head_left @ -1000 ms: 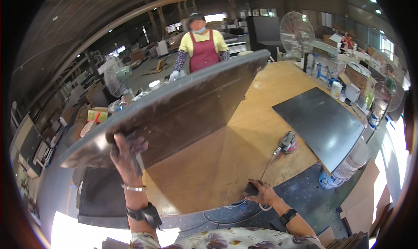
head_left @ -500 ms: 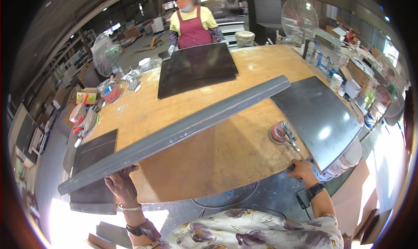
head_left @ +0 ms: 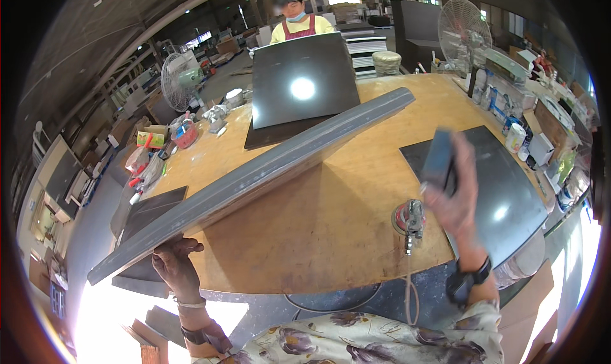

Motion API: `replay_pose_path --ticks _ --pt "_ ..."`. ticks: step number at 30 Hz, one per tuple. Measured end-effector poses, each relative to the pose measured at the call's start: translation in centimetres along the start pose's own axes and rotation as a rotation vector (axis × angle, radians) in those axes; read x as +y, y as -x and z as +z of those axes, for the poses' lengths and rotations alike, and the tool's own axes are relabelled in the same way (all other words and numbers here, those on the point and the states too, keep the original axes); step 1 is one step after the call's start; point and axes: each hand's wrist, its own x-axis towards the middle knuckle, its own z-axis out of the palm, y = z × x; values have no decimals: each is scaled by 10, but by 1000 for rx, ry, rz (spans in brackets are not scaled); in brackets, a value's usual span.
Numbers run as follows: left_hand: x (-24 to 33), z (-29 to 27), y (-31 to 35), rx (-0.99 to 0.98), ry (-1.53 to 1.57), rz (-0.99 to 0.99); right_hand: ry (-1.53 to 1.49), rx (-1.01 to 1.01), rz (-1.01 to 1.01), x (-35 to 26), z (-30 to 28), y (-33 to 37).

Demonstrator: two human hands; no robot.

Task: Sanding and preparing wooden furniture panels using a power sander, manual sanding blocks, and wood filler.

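Observation:
A long grey panel (head_left: 254,182) stands tilted on its edge, slanting across the wooden table from lower left to upper right. At its lower left end my left hand (head_left: 177,265) grips it from beneath, fingertips partly hidden by it. My right hand (head_left: 457,201), smeared by motion, is raised over the table's right part and closed on a blue-grey rectangular block (head_left: 438,157), perhaps a sanding block. Just left of that wrist, a round red and grey air sander (head_left: 407,217) rests on the table with its hose hanging over the near edge.
Dark flat panels lie on the wooden table (head_left: 356,236): one at right (head_left: 503,192), one at left (head_left: 143,230). Across the table a person (head_left: 299,23) is behind a raised dark panel (head_left: 305,77). A red basket (head_left: 184,136) and cans line the sides; fans stand behind.
My right hand has left the table's near edge and lifted, now with the block in it. The sander has turned. Across the table, the dark panel has been tilted up. My left hand stays put.

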Motion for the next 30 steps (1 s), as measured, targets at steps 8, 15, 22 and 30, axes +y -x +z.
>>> replay_pose_path --ticks 8,15,22,30 --pt "-6 10 5 -59 38 -45 236 -259 -273 -51 30 -94" --pt "-43 22 15 200 -44 63 -158 -396 -628 -199 167 -41" --pt "-60 -21 14 93 86 -141 327 -181 -293 -66 66 -48" --pt "-49 -7 3 105 237 -199 365 -167 445 132 31 43"
